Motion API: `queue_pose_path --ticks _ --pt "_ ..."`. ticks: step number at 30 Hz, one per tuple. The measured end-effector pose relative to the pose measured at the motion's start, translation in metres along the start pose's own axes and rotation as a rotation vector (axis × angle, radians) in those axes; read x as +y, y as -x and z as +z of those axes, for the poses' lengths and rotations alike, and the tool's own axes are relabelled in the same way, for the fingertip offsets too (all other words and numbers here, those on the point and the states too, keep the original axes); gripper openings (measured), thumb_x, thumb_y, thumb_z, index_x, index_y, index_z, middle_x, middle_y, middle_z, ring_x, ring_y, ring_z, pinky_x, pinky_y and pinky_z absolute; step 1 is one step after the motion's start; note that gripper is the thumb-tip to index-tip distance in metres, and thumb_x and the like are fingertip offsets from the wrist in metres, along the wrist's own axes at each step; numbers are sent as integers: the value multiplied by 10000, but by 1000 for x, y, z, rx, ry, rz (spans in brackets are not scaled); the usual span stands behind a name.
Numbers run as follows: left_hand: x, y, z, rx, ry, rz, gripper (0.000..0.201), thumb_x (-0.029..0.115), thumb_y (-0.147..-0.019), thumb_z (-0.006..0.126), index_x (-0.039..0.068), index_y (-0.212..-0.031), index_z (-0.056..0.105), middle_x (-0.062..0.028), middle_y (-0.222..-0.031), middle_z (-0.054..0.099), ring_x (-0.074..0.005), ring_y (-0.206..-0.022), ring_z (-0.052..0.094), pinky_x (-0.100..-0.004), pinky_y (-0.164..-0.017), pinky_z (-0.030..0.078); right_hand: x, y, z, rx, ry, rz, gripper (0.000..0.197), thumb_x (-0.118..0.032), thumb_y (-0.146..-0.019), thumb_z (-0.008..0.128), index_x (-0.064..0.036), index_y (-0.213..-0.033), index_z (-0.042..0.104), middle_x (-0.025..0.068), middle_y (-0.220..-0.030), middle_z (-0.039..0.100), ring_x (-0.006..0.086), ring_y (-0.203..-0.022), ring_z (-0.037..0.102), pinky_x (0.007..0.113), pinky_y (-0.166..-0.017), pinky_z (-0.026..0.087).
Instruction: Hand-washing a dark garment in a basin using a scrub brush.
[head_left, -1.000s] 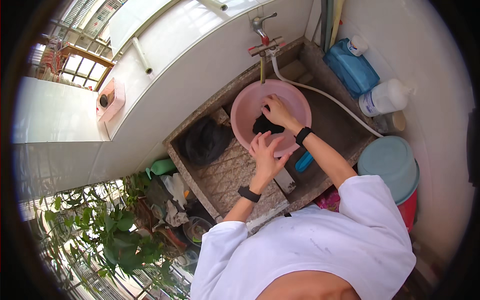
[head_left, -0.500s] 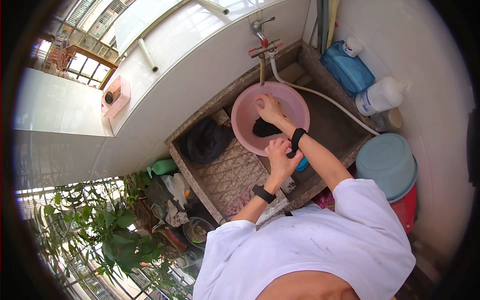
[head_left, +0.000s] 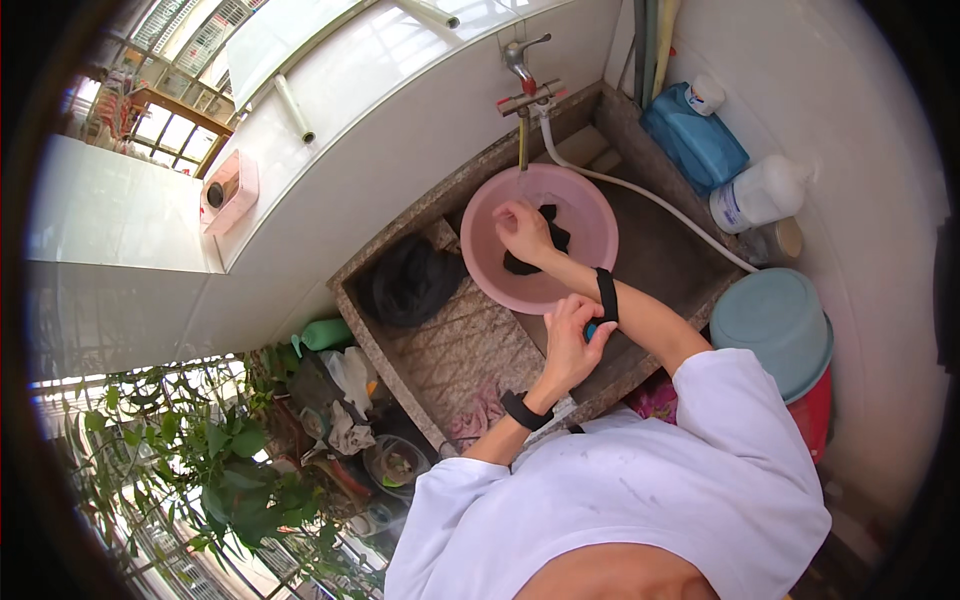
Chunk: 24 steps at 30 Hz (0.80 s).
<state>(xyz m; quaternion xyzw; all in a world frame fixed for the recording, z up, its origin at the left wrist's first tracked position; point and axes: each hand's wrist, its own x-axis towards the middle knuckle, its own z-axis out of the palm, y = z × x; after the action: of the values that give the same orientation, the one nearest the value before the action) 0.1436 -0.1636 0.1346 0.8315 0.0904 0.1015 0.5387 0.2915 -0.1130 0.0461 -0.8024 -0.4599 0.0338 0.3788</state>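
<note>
Over a pink basin (head_left: 480, 275) in the stone sink, my right hand (head_left: 526, 232) hovers with loosely bent fingers and nothing visible in it. Below that hand lies a wet-looking black cloth (head_left: 560, 240), partly hidden by it. A black wristband (head_left: 607, 297) circles my right wrist. My left hand (head_left: 574, 338) is closed on the lower edge of this band, its thumb and fingertips pinching there. Another black band (head_left: 525, 410) sits on my left wrist. A bit of something blue (head_left: 591, 331) shows by the left fingers; its kind is hidden.
A tap (head_left: 519, 65) with a white hose stands behind the basin. Dark fabric (head_left: 408, 282) lies on the sink's left side. Blue and white bottles (head_left: 765, 190) line the right edge, near an upturned blue-green tub (head_left: 770, 330). Plants (head_left: 230, 440) fill the lower left.
My right hand has shifted left and slightly down, uncovering more black cloth. My left hand has moved slightly down and right, along the band, and now covers most of the blue thing.
</note>
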Motion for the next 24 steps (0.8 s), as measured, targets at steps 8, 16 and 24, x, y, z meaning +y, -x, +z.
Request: queue_pose_path --ticks 8,16,24 --pt "8 20 -2 135 -166 50 165 136 -713 683 63 -841 609 -41 -888 560 -227 -875 461 -352 -782 283 -6 -48 -45 184 -2256 1034 118 -162 -834 540 -53 -879 539 43 -788 545 148 -706 543 298 -619 488" --pt "43 -4 -21 102 -79 11 161 135 -714 682 59 -825 592 -53 -916 502 -233 -900 413 -349 -807 292 -30 -27 -12 210 20 -119 134 -106 -738 561 -72 -867 554 90 -840 537 260 -750 551 348 -635 455" --pt "15 -20 13 198 61 -255 198 244 -764 657 59 -830 631 -76 -953 455 -229 -947 386 -356 -830 312 -6 32 22 -233 423 -608 170 -124 -719 540 -90 -882 570 52 -922 506 202 -903 493 313 -700 425"
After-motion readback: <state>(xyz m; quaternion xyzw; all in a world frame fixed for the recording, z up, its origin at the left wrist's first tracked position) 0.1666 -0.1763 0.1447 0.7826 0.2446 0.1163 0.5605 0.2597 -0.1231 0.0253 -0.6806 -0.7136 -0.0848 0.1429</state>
